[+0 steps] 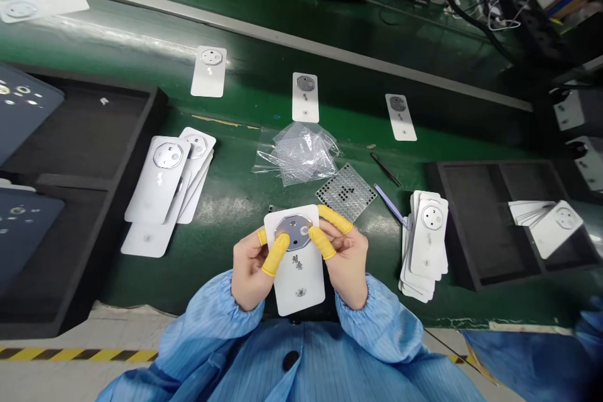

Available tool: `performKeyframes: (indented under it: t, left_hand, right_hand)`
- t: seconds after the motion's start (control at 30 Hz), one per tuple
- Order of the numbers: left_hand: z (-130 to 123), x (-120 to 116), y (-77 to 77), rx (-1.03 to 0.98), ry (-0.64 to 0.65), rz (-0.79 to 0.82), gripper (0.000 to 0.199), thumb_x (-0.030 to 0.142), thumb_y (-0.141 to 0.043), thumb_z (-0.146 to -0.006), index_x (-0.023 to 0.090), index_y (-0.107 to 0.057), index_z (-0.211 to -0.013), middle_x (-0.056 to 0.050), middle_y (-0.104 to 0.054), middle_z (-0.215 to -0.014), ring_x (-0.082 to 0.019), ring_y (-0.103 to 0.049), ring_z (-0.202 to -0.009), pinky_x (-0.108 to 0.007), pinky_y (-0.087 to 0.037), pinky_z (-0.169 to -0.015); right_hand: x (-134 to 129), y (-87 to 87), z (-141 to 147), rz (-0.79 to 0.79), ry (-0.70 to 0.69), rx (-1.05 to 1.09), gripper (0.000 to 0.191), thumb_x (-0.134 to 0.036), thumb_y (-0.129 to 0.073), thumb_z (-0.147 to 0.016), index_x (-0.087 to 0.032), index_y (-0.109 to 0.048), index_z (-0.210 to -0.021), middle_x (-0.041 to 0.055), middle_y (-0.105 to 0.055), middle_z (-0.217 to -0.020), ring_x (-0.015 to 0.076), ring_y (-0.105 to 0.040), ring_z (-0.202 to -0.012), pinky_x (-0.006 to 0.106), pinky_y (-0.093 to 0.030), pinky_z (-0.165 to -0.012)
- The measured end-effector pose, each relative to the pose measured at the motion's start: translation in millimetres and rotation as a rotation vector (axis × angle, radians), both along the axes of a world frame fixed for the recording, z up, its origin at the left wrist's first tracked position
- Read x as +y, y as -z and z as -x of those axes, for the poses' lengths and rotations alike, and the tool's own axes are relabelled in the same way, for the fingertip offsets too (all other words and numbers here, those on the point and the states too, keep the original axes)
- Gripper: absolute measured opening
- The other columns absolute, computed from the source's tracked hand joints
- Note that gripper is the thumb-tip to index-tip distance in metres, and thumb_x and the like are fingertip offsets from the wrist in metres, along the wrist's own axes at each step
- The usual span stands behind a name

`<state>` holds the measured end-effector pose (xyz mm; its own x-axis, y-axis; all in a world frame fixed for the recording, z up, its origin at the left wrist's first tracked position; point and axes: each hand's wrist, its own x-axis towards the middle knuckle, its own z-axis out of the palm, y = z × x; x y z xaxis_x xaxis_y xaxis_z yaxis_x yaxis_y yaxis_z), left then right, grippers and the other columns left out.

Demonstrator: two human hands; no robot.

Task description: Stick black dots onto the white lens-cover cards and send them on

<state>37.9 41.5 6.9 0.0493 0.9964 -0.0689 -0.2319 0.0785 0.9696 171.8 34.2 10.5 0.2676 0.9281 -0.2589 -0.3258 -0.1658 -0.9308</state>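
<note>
On white panel (299,279), dark characters (297,262)

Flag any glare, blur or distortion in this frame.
Head view: glare streaks the green work surface at upper left and glints off the clear plastic; head view: wide-angle stretching toward the edges, far right dim and soft; head view: held panel fairly sharp.

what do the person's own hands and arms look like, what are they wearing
The left hand and the right hand wear no full gloves, but each has yellow finger cots on the thumb and one other finger that shows. Both arms are covered by loose light-blue sleeves with fine stripes, ending in gathered cuffs at the wrists.
</note>
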Motion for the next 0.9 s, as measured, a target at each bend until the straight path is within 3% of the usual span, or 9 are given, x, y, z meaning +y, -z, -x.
performKeyframes:
  t: [0.1, 0.3, 0.47, 0.6, 0.67, 0.77, 0.9]
  left_hand:
    - [-4, -1, 4.2, -0.021, -0.06, 0.041, 0.011, 0.024, -0.071, -0.08, 0.017, -0.078, -0.086, -0.004, -0.075, -0.076, -0.013, -0.067, -0.062, -0.018, -0.054, -0.059]
    - [-3, 6, 13.7, -0.086, 0.056, 0.325, 0.027, 0.034, -0.077, -0.074, 0.015, -0.076, -0.092, -0.008, -0.076, -0.082, -0.021, -0.071, -0.067, -0.026, -0.058, -0.059]
    - [-3, 2, 19.1, 0.019, -0.101, 0.326, 0.028, 0.03, -0.087, -0.057, 0.017, -0.077, -0.08, -0.004, -0.077, -0.076, -0.02, -0.071, -0.064, -0.024, -0.059, -0.059]
    - [-5, 2, 20.0, 0.112, -0.116, 0.387, 0.029, 0.03, -0.089, -0.053, 0.016, -0.077, -0.076, -0.004, -0.077, -0.075, -0.02, -0.07, -0.061, -0.024, -0.059, -0.057]
    - [-8, 6, 20.2, 0.101, -0.059, 0.432, 0.032, 0.032, -0.089, -0.051, 0.016, -0.077, -0.077, -0.005, -0.077, -0.074, -0.022, -0.07, -0.062, -0.026, -0.06, -0.055]
    - [-13, 16, 15.7, 0.048, 0.123, 0.496, 0.037, 0.031, -0.091, -0.045, 0.015, -0.077, -0.076, -0.007, -0.076, -0.073, -0.026, -0.071, -0.066, -0.031, -0.061, -0.057]
    - [-24, 24, -3.1, 0.039, 0.299, 0.541, 0.036, 0.025, -0.093, -0.038, 0.017, -0.077, -0.07, -0.006, -0.076, -0.069, -0.023, -0.071, -0.062, -0.026, -0.059, -0.056]
  right_hand:
    - [2, 0.5, 1, 0.015, 0.002, 0.012, 0.03, -0.025, -0.078, -0.07, -0.02, -0.07, -0.099, 0.0034, -0.077, -0.092, 0.0204, -0.074, -0.084, 0.029, -0.064, -0.075]
    - [4, 5.2, -2, 0.06, 0.077, 0.054, 0.035, -0.026, -0.079, -0.069, -0.019, -0.068, -0.102, 0.0044, -0.076, -0.096, 0.0213, -0.074, -0.088, 0.032, -0.063, -0.078]
    - [-6, 3.9, -4, -0.002, 0.096, 0.115, 0.034, -0.026, -0.081, -0.067, -0.02, -0.069, -0.098, 0.0033, -0.077, -0.092, 0.0204, -0.074, -0.084, 0.029, -0.063, -0.077]
    - [-15, 8.7, -4, -0.004, 0.135, 0.136, 0.039, -0.026, -0.082, -0.065, -0.021, -0.067, -0.101, 0.0023, -0.076, -0.094, 0.0206, -0.074, -0.085, 0.03, -0.063, -0.078]
    - [-16, 11.5, -6, -0.005, 0.162, 0.129, 0.04, -0.027, -0.081, -0.066, -0.021, -0.067, -0.103, 0.0026, -0.076, -0.097, 0.0208, -0.074, -0.088, 0.031, -0.062, -0.082]
    - [-16, 12.6, -15, -0.001, 0.163, 0.151, 0.04, -0.031, -0.081, -0.066, -0.02, -0.067, -0.101, 0.0034, -0.076, -0.096, 0.0214, -0.074, -0.086, 0.032, -0.062, -0.079]
    - [-20, 7.5, -32, -0.008, 0.19, 0.174, 0.037, -0.031, -0.082, -0.066, -0.02, -0.068, -0.098, 0.0035, -0.077, -0.091, 0.0202, -0.075, -0.081, 0.029, -0.063, -0.073]
